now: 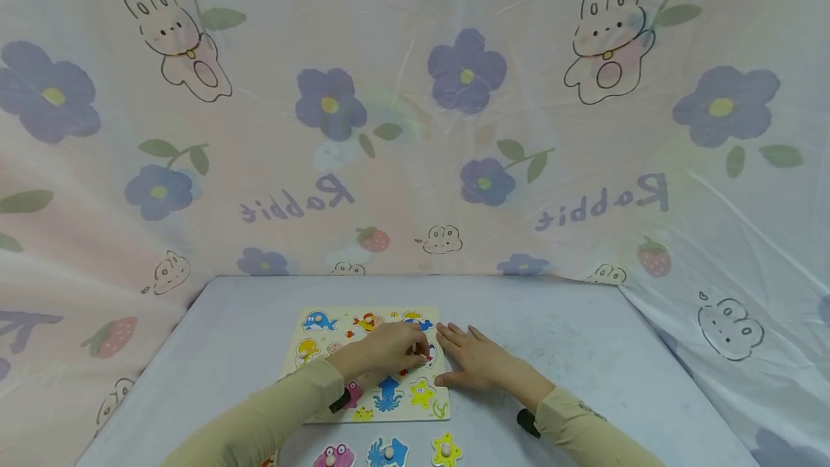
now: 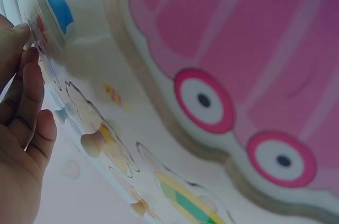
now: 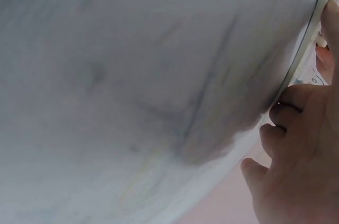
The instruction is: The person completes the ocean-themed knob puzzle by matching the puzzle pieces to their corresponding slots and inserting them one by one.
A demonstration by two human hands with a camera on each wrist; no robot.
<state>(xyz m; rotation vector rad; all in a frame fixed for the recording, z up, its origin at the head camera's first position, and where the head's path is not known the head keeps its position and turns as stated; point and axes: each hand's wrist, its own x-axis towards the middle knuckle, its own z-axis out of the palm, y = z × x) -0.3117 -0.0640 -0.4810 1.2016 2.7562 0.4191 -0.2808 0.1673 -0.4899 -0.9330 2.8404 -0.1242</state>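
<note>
A pale wooden peg puzzle board (image 1: 295, 373) with sea-animal pictures lies on the table. My left hand (image 1: 385, 348) reaches over it to the right side and pinches a small puzzle piece by its knob; the fingers hide most of the piece. In the left wrist view the same hand (image 2: 24, 102) holds thumb and fingertips together low at the board. With fingers extended, my right hand (image 1: 476, 362) rests against the board's right edge, and the right wrist view shows this hand (image 3: 302, 144) touching that edge. A blue whale piece (image 1: 318, 321) with a knob sits at the board's upper left.
Along the front of the board lie a pink shell piece (image 1: 333, 456), a blue octopus-like piece (image 1: 387, 454) and a yellow star piece (image 1: 446, 450). The white table (image 1: 551, 330) reaches back to a patterned curtain (image 1: 402, 164).
</note>
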